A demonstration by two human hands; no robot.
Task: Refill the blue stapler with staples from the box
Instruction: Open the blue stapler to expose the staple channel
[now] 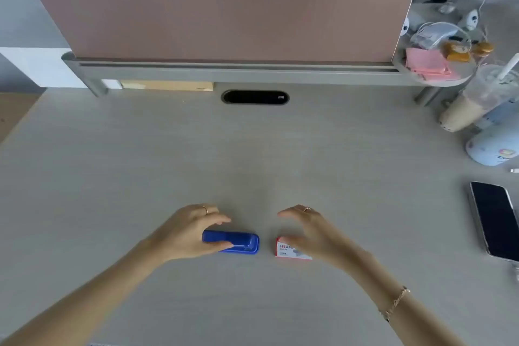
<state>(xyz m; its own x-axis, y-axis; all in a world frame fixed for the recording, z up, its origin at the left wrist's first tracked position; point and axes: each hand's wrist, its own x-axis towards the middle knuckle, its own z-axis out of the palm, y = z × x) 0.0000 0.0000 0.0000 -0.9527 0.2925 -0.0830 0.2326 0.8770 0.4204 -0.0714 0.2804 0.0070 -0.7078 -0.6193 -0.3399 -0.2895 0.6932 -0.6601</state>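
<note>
A blue stapler [238,241] lies flat and closed on the pale desk [252,154], near the front middle. My left hand [191,230] curves over its left end, fingers above and thumb below, spread and not clamped on it. To the right lies a small red and white staple box [285,250], closed. My right hand [309,230] hovers over the box with fingers apart, covering its right part.
A pink divider panel [224,17] stands at the back above a grey shelf [224,70]. A dark cable slot [255,97] sits behind. At the right are a phone [494,219], a drink cup [471,104], a pale blue round object [494,146] and pink notes [427,63].
</note>
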